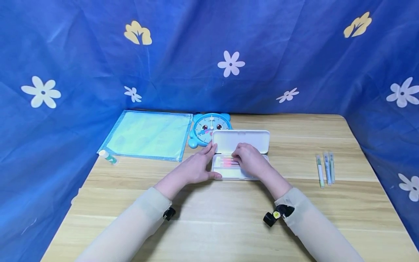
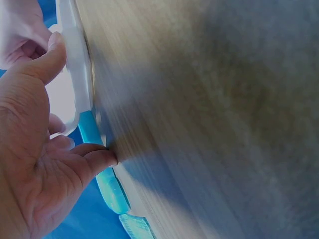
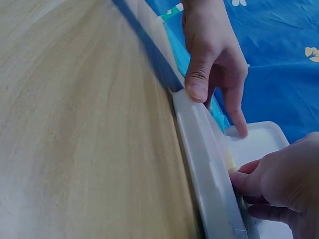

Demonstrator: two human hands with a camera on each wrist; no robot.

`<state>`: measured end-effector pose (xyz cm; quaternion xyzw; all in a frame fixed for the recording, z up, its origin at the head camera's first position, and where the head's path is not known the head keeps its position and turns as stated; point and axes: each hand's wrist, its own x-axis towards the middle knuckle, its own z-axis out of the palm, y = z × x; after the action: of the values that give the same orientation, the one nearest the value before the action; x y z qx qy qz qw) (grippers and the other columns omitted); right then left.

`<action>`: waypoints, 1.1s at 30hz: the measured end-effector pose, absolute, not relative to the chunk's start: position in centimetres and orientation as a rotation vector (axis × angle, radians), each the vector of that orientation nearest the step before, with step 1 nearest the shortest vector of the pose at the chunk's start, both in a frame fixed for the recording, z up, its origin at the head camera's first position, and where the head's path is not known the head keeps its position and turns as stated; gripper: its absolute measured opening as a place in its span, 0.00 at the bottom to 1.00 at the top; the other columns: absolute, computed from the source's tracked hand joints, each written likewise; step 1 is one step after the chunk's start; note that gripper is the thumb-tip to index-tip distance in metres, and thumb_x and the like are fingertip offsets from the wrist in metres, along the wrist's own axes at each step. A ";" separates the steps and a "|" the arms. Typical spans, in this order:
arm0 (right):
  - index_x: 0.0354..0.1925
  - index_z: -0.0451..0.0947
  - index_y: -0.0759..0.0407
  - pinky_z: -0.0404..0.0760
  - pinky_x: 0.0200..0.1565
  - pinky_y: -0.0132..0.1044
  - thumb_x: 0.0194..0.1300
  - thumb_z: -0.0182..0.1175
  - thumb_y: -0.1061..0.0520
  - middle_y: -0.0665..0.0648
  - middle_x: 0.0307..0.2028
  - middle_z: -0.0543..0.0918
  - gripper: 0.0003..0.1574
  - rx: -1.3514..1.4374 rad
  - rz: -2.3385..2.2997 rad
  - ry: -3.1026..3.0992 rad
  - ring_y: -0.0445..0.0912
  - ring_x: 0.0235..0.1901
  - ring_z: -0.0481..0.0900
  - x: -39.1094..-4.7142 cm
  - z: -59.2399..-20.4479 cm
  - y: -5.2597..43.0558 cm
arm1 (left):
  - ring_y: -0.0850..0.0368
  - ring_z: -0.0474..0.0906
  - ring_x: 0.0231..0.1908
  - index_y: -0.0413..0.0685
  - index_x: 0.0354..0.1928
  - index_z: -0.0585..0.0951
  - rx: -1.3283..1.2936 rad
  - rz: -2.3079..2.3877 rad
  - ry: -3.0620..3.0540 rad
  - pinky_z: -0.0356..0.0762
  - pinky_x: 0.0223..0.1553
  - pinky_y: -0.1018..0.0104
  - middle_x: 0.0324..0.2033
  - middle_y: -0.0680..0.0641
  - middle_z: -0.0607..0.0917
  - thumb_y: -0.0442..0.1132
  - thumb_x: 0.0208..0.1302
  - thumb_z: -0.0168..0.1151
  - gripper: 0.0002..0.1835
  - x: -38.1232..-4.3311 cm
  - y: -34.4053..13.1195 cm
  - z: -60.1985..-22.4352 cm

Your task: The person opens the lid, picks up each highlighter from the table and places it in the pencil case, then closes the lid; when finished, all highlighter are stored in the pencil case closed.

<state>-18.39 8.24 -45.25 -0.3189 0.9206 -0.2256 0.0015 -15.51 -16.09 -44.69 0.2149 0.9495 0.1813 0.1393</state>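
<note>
An open white pencil case [image 1: 240,140] lies in the middle of the wooden table [image 1: 229,218], its lid tipped back. Pink pens [image 1: 226,162] lie in its tray. My left hand [image 1: 196,167] holds the case's left end, thumb on the front rim and index finger at the lid's edge. In the right wrist view that thumb [image 3: 197,84] presses the case rim [image 3: 204,169]. My right hand [image 1: 248,158] reaches into the tray with fingers curled over the pens. The left wrist view shows my left hand [image 2: 45,164] beside the case [image 2: 75,84].
Three pale markers [image 1: 325,169] lie side by side at the right of the table. A blue toy clock [image 1: 209,127] sits behind the case, a green mesh pouch [image 1: 148,134] to its left, a small glue stick [image 1: 107,156] at the left edge. Blue flowered cloth surrounds the table.
</note>
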 end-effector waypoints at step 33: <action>0.52 0.88 0.66 0.84 0.49 0.52 0.69 0.71 0.63 0.61 0.45 0.88 0.15 -0.806 -1.045 2.917 0.55 0.45 0.85 -18.3 -41.9 16.3 | 0.38 0.56 0.78 0.48 0.86 0.45 0.625 0.504 2.743 0.62 0.75 0.49 0.83 0.43 0.41 0.69 0.60 0.73 0.66 -15.3 -16.0 -44.7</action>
<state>-18.28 16.30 -41.86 -0.2516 0.9106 -0.3264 -0.0300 -15.34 -16.01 -44.67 0.2166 0.9501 0.1745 0.1413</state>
